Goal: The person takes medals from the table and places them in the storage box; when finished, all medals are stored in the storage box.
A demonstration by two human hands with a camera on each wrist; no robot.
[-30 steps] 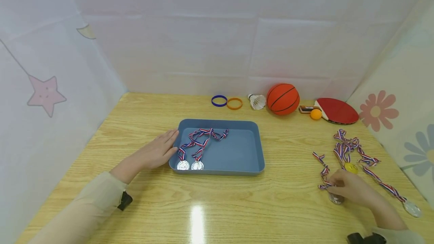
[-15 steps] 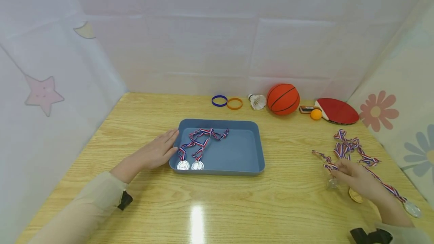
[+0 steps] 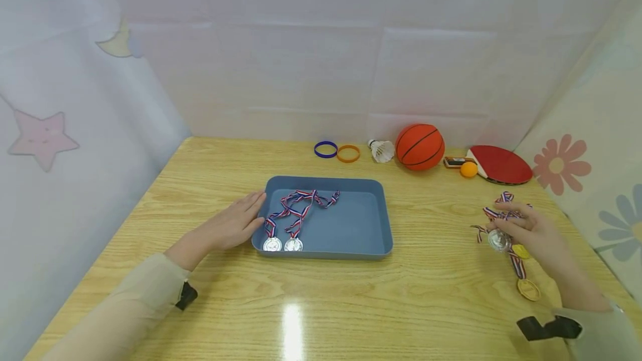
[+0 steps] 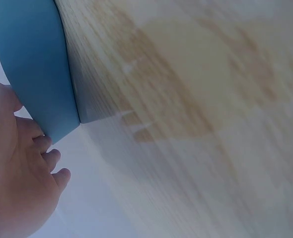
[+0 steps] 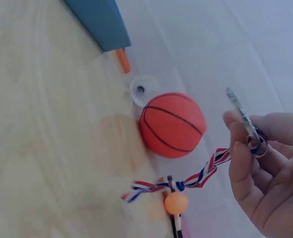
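My left hand (image 3: 228,226) lies flat along the left wall of a blue-grey tray (image 3: 353,224), fingers straight; the left wrist view shows that hand (image 4: 25,168) touching the tray's outer side (image 4: 37,69). Inside the tray are two silver medals, one at the left (image 3: 272,244) and one beside it (image 3: 293,244), with tricolour ribbons (image 3: 301,210). At the right, my right hand (image 3: 539,235) pinches a silver medal (image 3: 499,240) near its ribbon loop, above the table. In the right wrist view its striped ribbon (image 5: 201,177) dangles from the fingers. Beneath lie a gold medal (image 3: 528,289) and another, partly covered (image 3: 521,251).
Along the back stand a blue wristband (image 3: 326,150), an orange wristband (image 3: 348,154), a shuttlecock (image 3: 382,151), a small basketball (image 3: 420,147), an orange ball (image 3: 468,169) and a red paddle (image 3: 501,165). A pale curtain (image 3: 311,71) closes off the back.
My right hand has picked the silver medal up off the table and moved it away from me. The far-right silver medal is now out of sight behind the right arm. The left hand stays put.
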